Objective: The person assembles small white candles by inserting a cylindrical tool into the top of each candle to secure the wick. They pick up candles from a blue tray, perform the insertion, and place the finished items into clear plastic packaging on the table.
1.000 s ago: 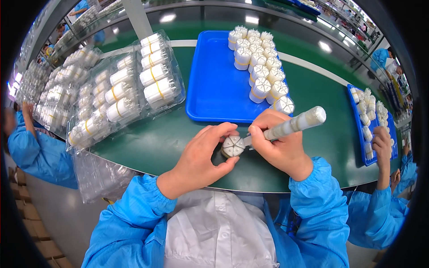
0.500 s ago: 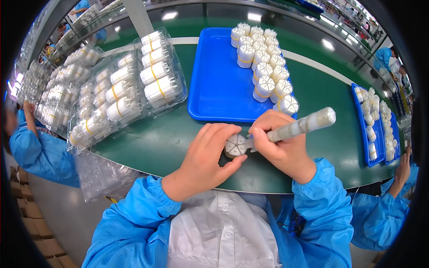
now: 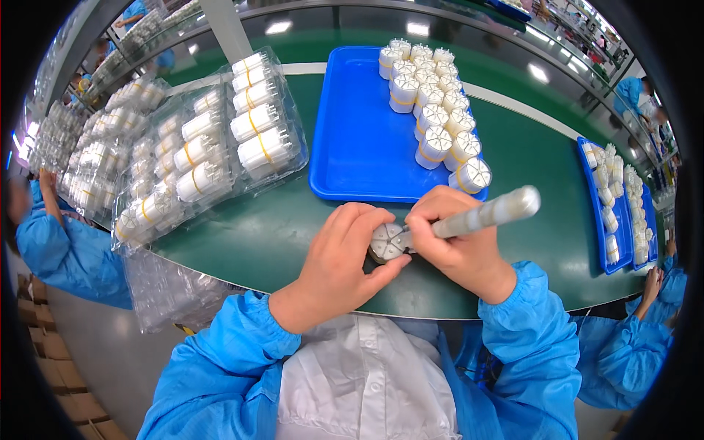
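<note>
Left hand [image 3: 334, 257] had its thumb and fingers curved around a round white piece [image 3: 386, 243], opened only about as wide as the piece itself, gripping it by the sides with the wedge-patterned end facing up. Right hand [image 3: 462, 242] was closed snugly around the wrapped handle [image 3: 491, 213] of a tool, with its working end right against the piece; fingers hid most of that, so I can't tell exactly how it met the edge. All of this was over the near part of the green table [image 3: 257, 235], and I couldn't say whether the piece touched the surface.

Just past the hands sat a blue tray [image 3: 359, 139], with yellow-banded white cylinders [image 3: 433, 136] standing bunched along its right side. Over to the left were clear plastic trays [image 3: 293, 150] full of similar white cylinders lying down. Well off to the right, more blue trays [image 3: 622, 253] held white parts. Farther back, a metal rail [image 3: 352, 9] ran across behind everything.
</note>
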Demonstrator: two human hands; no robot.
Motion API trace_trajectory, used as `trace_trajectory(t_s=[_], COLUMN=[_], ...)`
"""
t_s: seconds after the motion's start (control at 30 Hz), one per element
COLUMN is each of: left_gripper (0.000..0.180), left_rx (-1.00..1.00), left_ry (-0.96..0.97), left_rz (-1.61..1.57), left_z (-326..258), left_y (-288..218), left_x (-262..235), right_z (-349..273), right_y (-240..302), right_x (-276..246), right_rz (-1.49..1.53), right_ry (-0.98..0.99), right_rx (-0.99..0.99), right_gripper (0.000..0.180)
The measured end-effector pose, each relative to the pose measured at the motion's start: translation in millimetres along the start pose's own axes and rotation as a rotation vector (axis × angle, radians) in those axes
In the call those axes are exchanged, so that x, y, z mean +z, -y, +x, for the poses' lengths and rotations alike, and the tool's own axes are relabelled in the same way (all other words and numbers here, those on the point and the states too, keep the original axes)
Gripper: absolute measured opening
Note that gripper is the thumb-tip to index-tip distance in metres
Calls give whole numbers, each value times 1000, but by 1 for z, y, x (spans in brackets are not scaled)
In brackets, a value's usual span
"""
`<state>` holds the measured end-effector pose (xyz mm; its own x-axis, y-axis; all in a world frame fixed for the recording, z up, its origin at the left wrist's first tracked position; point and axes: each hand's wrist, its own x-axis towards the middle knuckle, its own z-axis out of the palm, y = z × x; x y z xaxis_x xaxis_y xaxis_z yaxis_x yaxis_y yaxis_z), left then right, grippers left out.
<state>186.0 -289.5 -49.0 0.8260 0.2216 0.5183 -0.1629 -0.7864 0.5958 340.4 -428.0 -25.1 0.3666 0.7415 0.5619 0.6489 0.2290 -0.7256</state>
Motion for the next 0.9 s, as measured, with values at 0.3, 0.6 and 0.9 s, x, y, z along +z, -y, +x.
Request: trace_trajectory(t_s=[0.3, 0.6, 0.9], left_gripper=[64, 65, 70], left_rx=[2, 12, 62], left_ry=[-7, -38, -20], left_rz=[-191, -7, -114], left_z=[0, -1, 2], left_y=[-2, 0, 0], left_x=[-2, 2, -2], right_z=[0, 3, 1], right_y=[1, 0, 0], right_x=[-2, -2, -1], right_rz=[-21, 42, 20], right_ry=[28, -48, 42], right_rx=[46, 22, 70], right_gripper=[10, 9, 11])
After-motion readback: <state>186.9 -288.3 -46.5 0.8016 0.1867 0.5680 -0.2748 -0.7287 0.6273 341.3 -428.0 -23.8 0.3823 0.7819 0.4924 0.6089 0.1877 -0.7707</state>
